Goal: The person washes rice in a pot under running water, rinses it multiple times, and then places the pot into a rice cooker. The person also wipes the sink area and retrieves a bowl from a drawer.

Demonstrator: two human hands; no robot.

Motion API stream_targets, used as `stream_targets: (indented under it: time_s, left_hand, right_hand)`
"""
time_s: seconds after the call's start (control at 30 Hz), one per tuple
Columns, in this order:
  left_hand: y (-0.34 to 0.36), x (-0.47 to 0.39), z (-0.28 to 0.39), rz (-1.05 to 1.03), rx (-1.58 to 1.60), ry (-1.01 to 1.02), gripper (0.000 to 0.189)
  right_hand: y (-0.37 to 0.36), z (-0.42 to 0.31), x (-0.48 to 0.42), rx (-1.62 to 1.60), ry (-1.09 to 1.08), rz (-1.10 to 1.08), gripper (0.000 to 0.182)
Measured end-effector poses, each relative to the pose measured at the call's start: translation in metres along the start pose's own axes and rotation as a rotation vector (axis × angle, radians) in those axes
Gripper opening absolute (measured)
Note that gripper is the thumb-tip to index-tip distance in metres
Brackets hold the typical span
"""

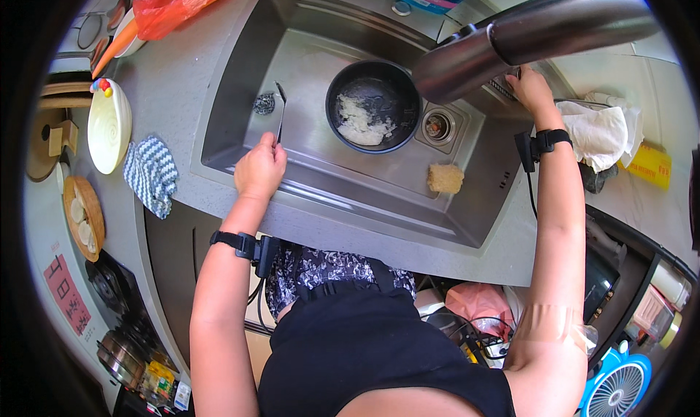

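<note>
My left hand (261,166) grips a thin dark utensil (282,113), seen nearly edge-on, over the left part of the stainless steel sink (306,168). Beside the utensil lies a steel wool scrubber (264,104). A round dark pot (374,150) rests on the sink floor with white food remains (361,122) inside. My right hand (530,90) is at the sink's right back edge, behind the large dark faucet (465,67); its fingertips are partly hidden, and what they touch cannot be told. The drain (437,127) holds some scraps, and a tan sponge (445,178) lies near it.
Left of the sink are a cream bowl (109,127), a blue-and-white cloth (151,176) and a red plastic bag (169,6). White cloths (593,132) and a yellow packet (651,165) lie at right. The faucet overhangs the sink. A blue fan (617,384) stands lower right.
</note>
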State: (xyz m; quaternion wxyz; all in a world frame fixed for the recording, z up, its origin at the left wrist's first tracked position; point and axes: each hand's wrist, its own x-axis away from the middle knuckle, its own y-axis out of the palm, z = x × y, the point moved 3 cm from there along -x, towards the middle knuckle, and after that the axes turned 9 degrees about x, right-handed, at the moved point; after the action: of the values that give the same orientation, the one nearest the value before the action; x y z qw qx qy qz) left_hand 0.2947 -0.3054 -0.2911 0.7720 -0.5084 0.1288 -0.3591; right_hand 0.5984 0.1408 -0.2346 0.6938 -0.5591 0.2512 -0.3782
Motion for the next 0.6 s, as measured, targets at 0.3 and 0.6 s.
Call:
stream_targets:
  time_s: [0.3, 0.6]
  left_hand:
    - [-0.0009, -0.0007, 0.0013, -0.003, -0.003, 0.001, 0.016]
    - [-0.0022, -0.001, 0.0027, 0.005, -0.002, 0.005, 0.016]
  right_hand:
    - [0.0, 0.0032, 0.0051, -0.057, -0.036, 0.033, 0.044]
    - [-0.0025, 0.0004, 0.0054, -0.029, -0.004, 0.011, 0.041]
